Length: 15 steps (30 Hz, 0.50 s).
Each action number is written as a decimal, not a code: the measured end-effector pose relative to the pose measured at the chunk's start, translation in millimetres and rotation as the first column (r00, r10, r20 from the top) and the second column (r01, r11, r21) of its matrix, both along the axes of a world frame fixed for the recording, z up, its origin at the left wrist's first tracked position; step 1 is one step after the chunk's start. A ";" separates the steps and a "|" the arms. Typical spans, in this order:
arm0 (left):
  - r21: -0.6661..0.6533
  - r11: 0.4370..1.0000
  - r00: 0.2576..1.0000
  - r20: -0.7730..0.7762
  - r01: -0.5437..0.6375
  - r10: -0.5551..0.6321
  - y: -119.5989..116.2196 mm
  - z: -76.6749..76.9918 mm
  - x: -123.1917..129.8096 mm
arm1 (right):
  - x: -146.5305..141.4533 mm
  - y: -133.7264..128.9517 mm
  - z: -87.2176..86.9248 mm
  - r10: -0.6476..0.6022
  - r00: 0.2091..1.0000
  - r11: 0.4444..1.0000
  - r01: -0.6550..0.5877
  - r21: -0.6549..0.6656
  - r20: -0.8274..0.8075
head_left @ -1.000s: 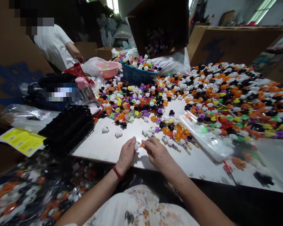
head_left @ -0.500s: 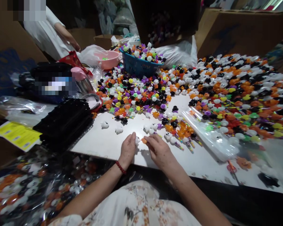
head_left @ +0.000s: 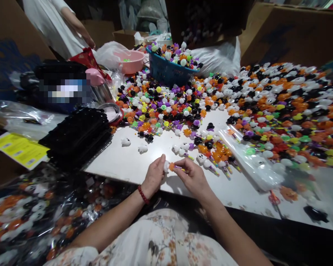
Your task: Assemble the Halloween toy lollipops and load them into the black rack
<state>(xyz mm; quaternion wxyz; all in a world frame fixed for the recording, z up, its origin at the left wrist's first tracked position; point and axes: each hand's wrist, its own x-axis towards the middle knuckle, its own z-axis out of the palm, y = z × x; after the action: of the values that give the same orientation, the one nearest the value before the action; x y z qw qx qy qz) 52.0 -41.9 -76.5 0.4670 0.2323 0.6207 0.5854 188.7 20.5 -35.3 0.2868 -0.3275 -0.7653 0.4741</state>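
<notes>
Between the thumb and fingers of my left hand (head_left: 154,173) is a small white ghost head (head_left: 165,167), partly covered. My right hand (head_left: 193,178) pinches a small multicoloured stick with an orange top (head_left: 171,166). That orange end meets the white piece, or lies right beside it; I cannot tell how far it is joined. Two loose ghost heads, one nearer (head_left: 142,148) and one farther (head_left: 125,142), lie beyond my left hand. Past my right hand rest several finished-looking ghost-topped sticks (head_left: 205,161) and a group of orange pumpkin pieces (head_left: 221,150).
Heaps of coloured topped sticks (head_left: 283,99) cover the back and right. A blue basket (head_left: 169,74) and pink bowl (head_left: 131,63) stand behind. Black trays (head_left: 77,138) are stacked left. Clear plastic bags (head_left: 255,166) and red-handled scissors (head_left: 273,198) lie right. Someone in white stands back left.
My right fingers have shifted back from the orange top, so the coloured shaft now shows. The orange top is closer to the white ghost head. The camera view has shifted slightly.
</notes>
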 end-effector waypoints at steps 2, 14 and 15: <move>-0.009 1.000 0.998 -0.062 0.002 -0.002 -1.4 2.1 3.0 | -2.4 -1.8 -3.2 -0.006 1.000 0.990 0.006 -0.138 -0.002; -0.054 0.998 0.974 0.227 0.014 -0.001 11.0 5.6 3.1 | 8.9 18.9 -25.2 -0.096 0.978 0.807 -0.033 -0.589 -0.185; -0.051 0.999 0.981 0.192 -0.001 0.011 11.7 5.8 2.2 | 9.4 19.7 -23.9 -0.087 0.982 0.824 -0.025 -0.566 -0.170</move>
<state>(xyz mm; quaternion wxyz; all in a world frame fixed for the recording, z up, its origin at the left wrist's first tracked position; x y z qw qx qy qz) 54.2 -30.2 -70.6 0.5286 0.1608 0.5882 0.5906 198.1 40.2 -59.2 0.2556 -0.3640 -0.5544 0.7034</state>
